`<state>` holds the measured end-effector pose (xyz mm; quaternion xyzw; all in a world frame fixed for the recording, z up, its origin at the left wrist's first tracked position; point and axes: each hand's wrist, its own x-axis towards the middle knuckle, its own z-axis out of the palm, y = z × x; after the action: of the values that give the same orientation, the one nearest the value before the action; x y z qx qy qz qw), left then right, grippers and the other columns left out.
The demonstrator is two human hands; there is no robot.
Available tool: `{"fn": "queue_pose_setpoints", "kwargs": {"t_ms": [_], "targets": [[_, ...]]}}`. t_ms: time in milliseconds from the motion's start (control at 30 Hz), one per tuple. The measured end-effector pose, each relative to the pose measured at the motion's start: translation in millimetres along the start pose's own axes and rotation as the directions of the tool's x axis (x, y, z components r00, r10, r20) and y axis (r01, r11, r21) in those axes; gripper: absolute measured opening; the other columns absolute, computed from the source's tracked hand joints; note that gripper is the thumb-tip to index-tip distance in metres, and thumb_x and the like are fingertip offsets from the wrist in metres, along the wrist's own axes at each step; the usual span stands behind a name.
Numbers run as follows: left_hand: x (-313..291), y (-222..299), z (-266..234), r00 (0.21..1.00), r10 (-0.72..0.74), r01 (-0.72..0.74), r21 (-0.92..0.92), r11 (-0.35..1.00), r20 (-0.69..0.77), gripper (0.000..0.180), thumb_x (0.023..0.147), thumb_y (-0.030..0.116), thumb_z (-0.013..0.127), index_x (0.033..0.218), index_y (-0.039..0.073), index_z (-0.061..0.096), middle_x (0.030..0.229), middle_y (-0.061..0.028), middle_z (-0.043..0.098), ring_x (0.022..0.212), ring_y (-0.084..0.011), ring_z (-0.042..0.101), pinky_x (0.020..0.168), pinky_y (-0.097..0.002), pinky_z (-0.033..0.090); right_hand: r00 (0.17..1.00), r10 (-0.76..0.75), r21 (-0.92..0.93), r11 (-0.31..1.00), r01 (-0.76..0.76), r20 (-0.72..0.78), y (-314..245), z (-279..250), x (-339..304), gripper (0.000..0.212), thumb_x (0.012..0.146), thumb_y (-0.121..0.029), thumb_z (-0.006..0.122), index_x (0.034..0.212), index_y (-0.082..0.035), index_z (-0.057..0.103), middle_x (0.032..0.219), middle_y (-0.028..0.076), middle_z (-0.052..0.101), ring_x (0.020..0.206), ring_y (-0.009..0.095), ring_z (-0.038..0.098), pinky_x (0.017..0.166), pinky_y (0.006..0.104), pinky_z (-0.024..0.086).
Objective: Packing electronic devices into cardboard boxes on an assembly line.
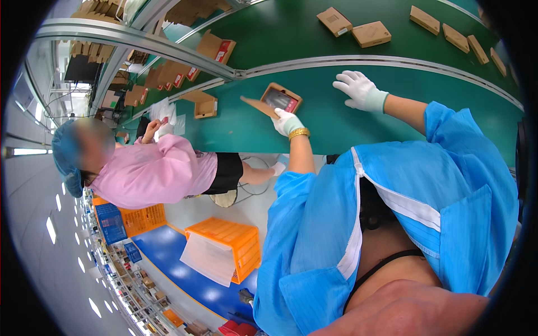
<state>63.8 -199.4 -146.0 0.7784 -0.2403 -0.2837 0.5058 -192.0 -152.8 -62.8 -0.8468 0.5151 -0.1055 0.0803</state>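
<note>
Co-worker in pink coat (154,171) at far left. Left hand (287,122), gloved, grip closed on open cardboard box (278,99) lying on green counter (336,120). Right hand (358,89) flat on counter, fingers spread, holding nothing.

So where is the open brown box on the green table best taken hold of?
Probably by the open brown box's near long edge, coming from the person's side. Its flap juts left, the tray faces up, and the left hand already touches that edge. The right hand lies flat on the table, apart.
</note>
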Motion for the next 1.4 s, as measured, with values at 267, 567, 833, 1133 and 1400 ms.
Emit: {"fn": "queue_pose_setpoints", "kwargs": {"t_ms": [267,567,833,1133,1400], "targets": [[-49,40,-13,0.793,-0.06,0.293,-0.292,0.91,0.607,0.021,0.081,0.008,0.072,0.099,0.005,0.061,0.081,0.0005,0.061,0.047,-0.0084,0.044,0.038,-0.0265,0.028,0.883,-0.407,-0.192,0.91,0.368,-0.234,12,2,5,0.063,0.068,-0.01,0.071,0.126,-0.016,0.049,0.139,0.009,0.044,0.131,0.031,0.038,0.105,0.0438,0.037],[-58,19,-2,0.543,0.247,-0.02,-0.281,0.959,0.803,0.044,0.086,0.02,0.07,0.12,-0.002,0.052,0.113,-0.0087,0.06,0.1,-0.0173,0.056,0.09,-0.03,0.043,0.87,0.18,0.12,0.958,-0.262,0.459,-5,-27,29,0.03,0.077,-0.01,0.064,0.104,-0.006,0.054,0.099,0.015,0.061,0.1,0.033,0.059,0.083,0.0418,0.049],[-61,11,13,0.743,0.089,0.045,-0.182,0.982,0.664,0.027,0.083,0.011,0.072,0.103,-0.002,0.061,0.094,-0.0066,0.065,0.085,-0.0137,0.06,0.079,-0.0256,0.047,0.932,0.229,0.239,0.924,-0.299,0.279,36,-53,52,0.026,0.072,-0.01,0.064,0.098,-0.009,0.069,0.092,0.015,0.066,0.083,0.026,0.065,0.076,0.0367,0.052],[-73,12,12,0.794,0.181,0.007,-0.307,0.952,0.581,0.025,0.082,0.009,0.073,0.1,0.001,0.058,0.09,-0.0042,0.062,0.081,-0.0123,0.058,0.076,-0.0257,0.048,0.75,0.258,0.234,0.845,-0.481,0.609,28,-68,73,0.015,0.072,-0.001,0.056,0.081,0.002,0.067,0.073,0.012,0.065,0.061,0.023,0.065,0.055,0.0316,0.053],[-78,19,9,0.8,0.141,-0.02,-0.209,0.978,0.583,0.031,0.08,0.009,0.075,0.104,0.003,0.057,0.093,-0.0064,0.061,0.084,-0.0152,0.058,0.078,-0.0285,0.049,0.94,0.259,0.18,0.937,-0.3,0.221,19,-30,27,0.011,0.077,-0.004,0.057,0.085,-0.004,0.065,0.087,0.015,0.066,0.084,0.032,0.064,0.076,0.0402,0.052]]}}
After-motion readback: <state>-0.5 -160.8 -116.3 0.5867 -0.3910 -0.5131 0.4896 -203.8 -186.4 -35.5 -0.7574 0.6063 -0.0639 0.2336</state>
